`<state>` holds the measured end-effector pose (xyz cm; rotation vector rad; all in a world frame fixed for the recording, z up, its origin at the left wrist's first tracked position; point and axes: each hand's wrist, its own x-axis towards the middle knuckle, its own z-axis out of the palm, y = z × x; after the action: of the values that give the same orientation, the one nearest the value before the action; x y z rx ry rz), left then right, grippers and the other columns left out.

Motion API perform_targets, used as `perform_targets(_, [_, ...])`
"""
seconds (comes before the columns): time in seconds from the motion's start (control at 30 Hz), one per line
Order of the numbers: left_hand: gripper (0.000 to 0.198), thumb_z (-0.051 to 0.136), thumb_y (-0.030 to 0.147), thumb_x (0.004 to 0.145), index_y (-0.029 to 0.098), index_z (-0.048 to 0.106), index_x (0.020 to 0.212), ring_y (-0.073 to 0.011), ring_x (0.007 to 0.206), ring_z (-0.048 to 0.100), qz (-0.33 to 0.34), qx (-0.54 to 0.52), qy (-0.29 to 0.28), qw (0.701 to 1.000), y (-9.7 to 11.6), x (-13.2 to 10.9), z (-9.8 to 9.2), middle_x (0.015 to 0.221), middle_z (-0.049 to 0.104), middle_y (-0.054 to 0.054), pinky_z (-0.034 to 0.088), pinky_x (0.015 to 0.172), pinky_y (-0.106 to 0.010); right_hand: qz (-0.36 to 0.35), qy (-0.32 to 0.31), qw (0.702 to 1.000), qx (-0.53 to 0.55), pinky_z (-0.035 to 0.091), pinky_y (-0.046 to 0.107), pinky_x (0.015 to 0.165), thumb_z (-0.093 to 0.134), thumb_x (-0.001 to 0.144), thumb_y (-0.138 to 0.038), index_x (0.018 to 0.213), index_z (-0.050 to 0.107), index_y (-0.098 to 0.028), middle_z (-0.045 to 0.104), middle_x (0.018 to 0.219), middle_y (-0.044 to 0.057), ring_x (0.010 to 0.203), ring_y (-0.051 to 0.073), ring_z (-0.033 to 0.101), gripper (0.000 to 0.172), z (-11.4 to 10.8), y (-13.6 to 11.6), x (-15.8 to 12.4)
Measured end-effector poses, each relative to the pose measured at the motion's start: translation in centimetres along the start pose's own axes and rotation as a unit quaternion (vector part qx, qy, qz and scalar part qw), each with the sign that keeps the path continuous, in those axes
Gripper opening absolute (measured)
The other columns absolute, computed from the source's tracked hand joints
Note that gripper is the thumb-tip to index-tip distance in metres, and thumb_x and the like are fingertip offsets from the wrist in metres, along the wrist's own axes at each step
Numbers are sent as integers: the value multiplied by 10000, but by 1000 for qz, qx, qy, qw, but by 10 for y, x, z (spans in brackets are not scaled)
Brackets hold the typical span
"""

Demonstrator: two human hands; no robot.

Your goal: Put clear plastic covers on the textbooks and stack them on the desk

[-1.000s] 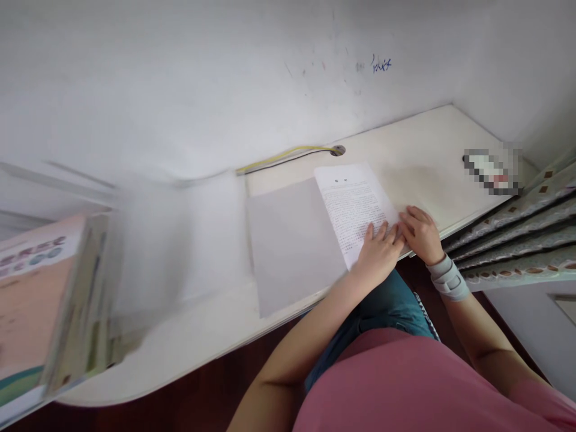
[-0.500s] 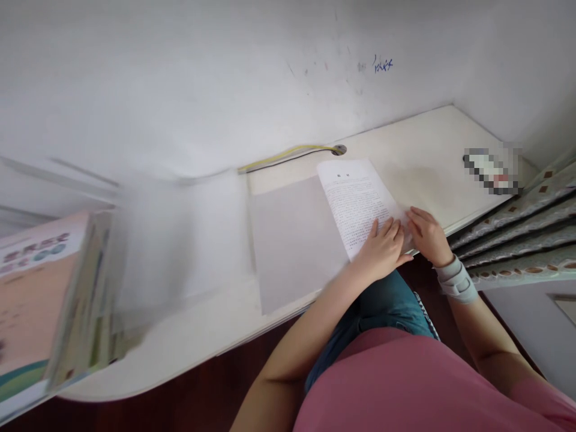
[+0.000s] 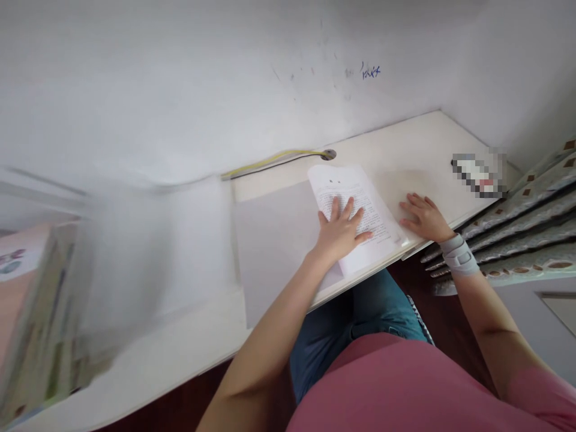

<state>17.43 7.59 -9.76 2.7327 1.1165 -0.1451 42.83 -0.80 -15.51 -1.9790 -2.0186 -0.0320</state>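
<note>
Where the printed page (image 3: 348,183) lies on the white desk (image 3: 405,147), near the front edge and straight ahead of the person, the left hand (image 3: 339,233) presses flat on its text, all 5 fingers spread wide and holding nothing. The page seems to sit in a clear sleeve (image 3: 396,237), whose glossy edge shows at the lower right corner. The right hand (image 3: 423,217), with a grey brace (image 3: 459,256) on its wrist, lies palm down just beside the page's right edge, fingers loosely spread and empty. Whether it touches the sleeve I cannot tell. A blank grey sheet (image 3: 274,240) lies against the page's left side, and the left forearm crosses over it. Behind them a yellow cable (image 3: 270,158) runs along the wall to a hole (image 3: 329,154) in the desk. At far left sits a blurred stack of books (image 3: 27,312), and at right lies patterned fabric (image 3: 522,216).
</note>
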Motion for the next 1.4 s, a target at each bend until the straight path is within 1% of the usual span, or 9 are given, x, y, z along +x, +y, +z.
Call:
perform_targets(0.2, [592, 376, 524, 930, 183, 425, 1411, -460, 1420, 105, -65, 4, 46, 997, 3, 1, 15, 1562, 234, -154, 279, 964, -750, 7, 2, 1000, 4, 320, 503, 1089, 550, 876, -428, 1271, 577, -198, 469, 1435, 139, 1352, 286, 396, 458, -2, -2, -1])
perform_targets(0.47, [563, 355, 476, 951, 153, 428, 1406, -456, 1417, 129, -92, -1, 67, 993, 16, 9, 15, 1554, 237, -186, 324, 949, -729, 5, -5, 1000, 1, 310, 507, 1092, 542, 878, -442, 1275, 573, -173, 460, 1434, 165, 1359, 297, 384, 481, -2, -2, -1])
perform_targets(0.53, [572, 356, 489, 947, 177, 406, 1423, -452, 1423, 112, -80, -6, 70, 994, 20, 6, 13, 1562, 222, -172, 305, 960, -736, -1, -4, 1000, -3, 311, 501, 1092, 534, 879, -460, 1279, 570, -171, 453, 1439, 169, 1358, 299, 383, 494, -2, -1, -1])
perform_targets(0.6, [591, 374, 524, 932, 207, 400, 1430, -438, 1433, 82, -50, 9, 70, 996, 25, 0, 13, 1566, 222, -150, 220, 995, -759, -5, -6, 1000, -7, 312, 494, 1093, 521, 883, -478, 1286, 564, -173, 447, 1443, 169, 1359, 299, 381, 507, -2, -1, -1])
perform_targets(0.73, [667, 372, 584, 911, 178, 385, 1440, -380, 1440, 151, 22, 46, 9, 999, 34, -13, 15, 1525, 311, -172, 48, 1053, -746, -8, -15, 1000, -14, 309, 489, 1097, 494, 892, -499, 1294, 558, -173, 438, 1450, 169, 1367, 300, 368, 521, -2, 0, -1])
perform_targets(0.83, [723, 340, 607, 910, 149, 318, 1470, -369, 1433, 191, 32, 42, -23, 998, 37, -13, 18, 1533, 276, -187, 49, 1060, -736, -8, -19, 1000, -16, 311, 485, 1097, 478, 899, -504, 1297, 556, -173, 428, 1456, 170, 1372, 295, 361, 523, -1, 1, -1])
perform_targets(1.0, [742, 320, 609, 915, 138, 269, 1486, -368, 1430, 201, 51, 36, -27, 998, 38, -5, 20, 1550, 221, -188, 47, 1060, -733, -13, -21, 1000, -18, 321, 483, 1091, 447, 907, -520, 1304, 553, -169, 427, 1456, 172, 1374, 295, 359, 540, -1, 1, -1])
perform_targets(1.23, [721, 326, 590, 922, 149, 265, 1489, -349, 1430, 216, 87, 34, -26, 995, 36, -12, 24, 1547, 243, -173, 60, 1090, -693, -14, -20, 999, -30, 325, 482, 1087, 469, 902, -504, 1327, 533, -175, 417, 1462, 178, 1369, 304, 363, 541, -2, -2, -1])
perform_targets(1.4, [733, 333, 606, 913, 159, 261, 1490, -333, 1435, 209, 96, 22, -27, 995, 37, -5, 25, 1555, 237, -150, 71, 1109, -664, -15, -23, 999, -33, 320, 485, 1091, 474, 904, -490, 1320, 543, -167, 415, 1460, 188, 1372, 307, 358, 532, -3, -3, -2])
